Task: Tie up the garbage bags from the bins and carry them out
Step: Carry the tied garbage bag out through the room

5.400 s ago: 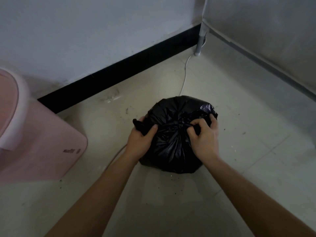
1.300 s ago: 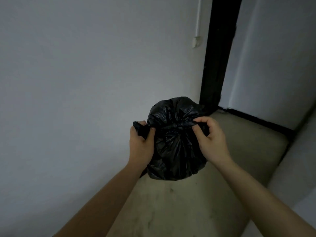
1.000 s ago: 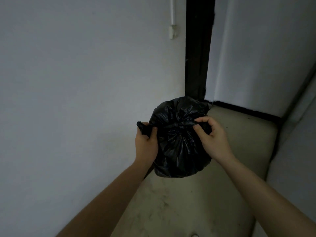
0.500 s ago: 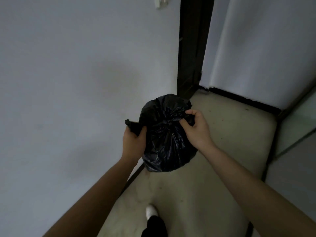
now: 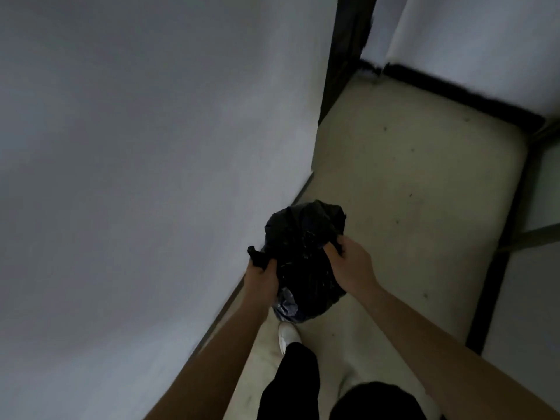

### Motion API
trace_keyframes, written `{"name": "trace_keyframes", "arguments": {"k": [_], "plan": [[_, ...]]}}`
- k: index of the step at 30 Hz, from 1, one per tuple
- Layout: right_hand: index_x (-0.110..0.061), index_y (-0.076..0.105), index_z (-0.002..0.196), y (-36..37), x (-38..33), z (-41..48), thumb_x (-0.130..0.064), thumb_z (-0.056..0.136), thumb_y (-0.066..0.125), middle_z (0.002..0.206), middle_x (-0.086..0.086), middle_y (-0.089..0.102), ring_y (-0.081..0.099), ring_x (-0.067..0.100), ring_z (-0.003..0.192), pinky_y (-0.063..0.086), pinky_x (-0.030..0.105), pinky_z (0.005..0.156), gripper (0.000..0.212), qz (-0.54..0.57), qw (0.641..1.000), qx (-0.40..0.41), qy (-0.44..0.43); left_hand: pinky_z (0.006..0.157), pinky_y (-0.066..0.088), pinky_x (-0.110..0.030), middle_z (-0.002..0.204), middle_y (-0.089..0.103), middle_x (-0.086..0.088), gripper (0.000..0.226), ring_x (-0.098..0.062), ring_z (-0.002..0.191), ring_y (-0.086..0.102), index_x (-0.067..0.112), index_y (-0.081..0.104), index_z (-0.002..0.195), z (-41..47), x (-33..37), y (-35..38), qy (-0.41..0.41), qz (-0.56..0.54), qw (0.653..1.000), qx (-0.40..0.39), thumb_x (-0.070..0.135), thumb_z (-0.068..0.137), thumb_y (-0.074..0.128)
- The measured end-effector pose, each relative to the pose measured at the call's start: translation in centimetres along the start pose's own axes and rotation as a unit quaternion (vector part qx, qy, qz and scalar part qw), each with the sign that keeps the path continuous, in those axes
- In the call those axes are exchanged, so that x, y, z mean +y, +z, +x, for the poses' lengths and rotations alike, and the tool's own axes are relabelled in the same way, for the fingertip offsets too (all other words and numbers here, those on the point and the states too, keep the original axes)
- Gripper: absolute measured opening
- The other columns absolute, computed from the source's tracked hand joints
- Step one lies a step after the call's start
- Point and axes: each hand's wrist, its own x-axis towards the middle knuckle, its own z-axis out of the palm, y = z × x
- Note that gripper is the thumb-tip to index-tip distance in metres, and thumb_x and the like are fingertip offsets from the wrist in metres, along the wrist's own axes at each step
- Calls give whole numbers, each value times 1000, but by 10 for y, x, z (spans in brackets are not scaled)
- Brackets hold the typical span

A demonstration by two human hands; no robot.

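Garbage bag, black and full, hangs in the air between both hands, clear of the floor and over its left edge, where the floor meets the wall.

The head view is the only one, and it looks steeply down. The left hand has its grip closed on a loose ear of plastic that sticks out at the bag's left side. The right hand has its grip closed on the bunched plastic at the bag's upper right, fingers curled into the folds. Holding the two ears apart like this probably serves two ends: it carries the weight on both arms, and it keeps the mouth of the bag drawn shut so nothing spills. Whether a finished knot sits between the hands I cannot tell; the plastic there is dark and creased.

Below the bag a white shoe and a dark trouser leg show a step being taken along the wall. Ahead, at the floor's far left corner, stands a dark doorway, and a black skirting runs along the far edge. Judging from this, the bag is out of its bin and the carrying-out is under way, with the doorway the likely way through.
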Motion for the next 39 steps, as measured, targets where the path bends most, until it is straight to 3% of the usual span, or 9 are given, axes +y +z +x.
{"name": "trace_keyframes", "arguments": {"k": [4,7,10,15,19,23,27,32,39], "plan": [[-9,60,85,79,69,77,-29,101,48,77,7,62,58,23,70,36,25,55,28,-4,997,-34,62,90,57,-45,112,72,-8,41,-25,100,70,11,58,131,100,-57,19,-91,3,996,-19,29,94,55],[-28,46,71,134,130,128,-29,101,47,69,-4,51,50,16,66,30,29,59,30,-12,993,-74,93,90,58,-47,108,74,-8,50,-25,96,72,13,60,130,171,-115,29,-159,-9,987,-5,30,83,58],[-31,32,65,196,196,175,-28,102,47,63,-6,39,39,7,57,25,23,50,40,-42,988,-114,94,92,57,-46,106,74,-7,31,-25,97,71,18,61,120,238,-181,43,-196,-8,980,13,21,89,55],[-20,44,65,268,280,227,-26,99,53,60,-6,44,43,6,55,32,17,51,36,-69,984,-142,83,85,48,-36,82,60,3,26,-18,83,61,31,47,79,323,-266,70,-222,41,973,41,15,98,52],[-16,59,84,304,328,256,-27,98,54,66,-12,49,46,3,60,30,15,54,18,-74,981,-165,74,83,44,-36,81,54,8,20,-10,74,51,28,52,81,364,-308,85,-218,54,972,72,30,100,55],[-17,65,115,316,340,265,-25,103,47,103,-4,64,62,16,99,48,27,77,22,50,970,-186,148,96,51,-42,100,62,7,36,-13,92,59,15,60,127,372,-325,90,-160,77,982,68,39,99,56],[-26,62,110,298,325,266,-29,104,45,111,-4,67,63,20,110,53,40,96,19,71,962,-200,171,82,51,-37,96,69,-4,24,-20,91,64,18,71,101,363,-306,81,-71,126,983,112,33,100,53],[-19,59,127,232,280,270,-34,104,40,126,1,63,57,17,117,41,26,94,33,-60,986,-150,42,92,42,-31,121,65,-9,36,-23,113,57,10,66,117,331,-242,70,50,286,949,124,29,107,37],[-12,45,142,91,148,237,-45,99,34,144,17,48,48,37,128,44,49,102,55,-239,952,30,-187,109,38,-50,152,46,-11,44,-31,140,39,15,57,136,221,-75,50,280,397,859,161,37,104,39]]}}
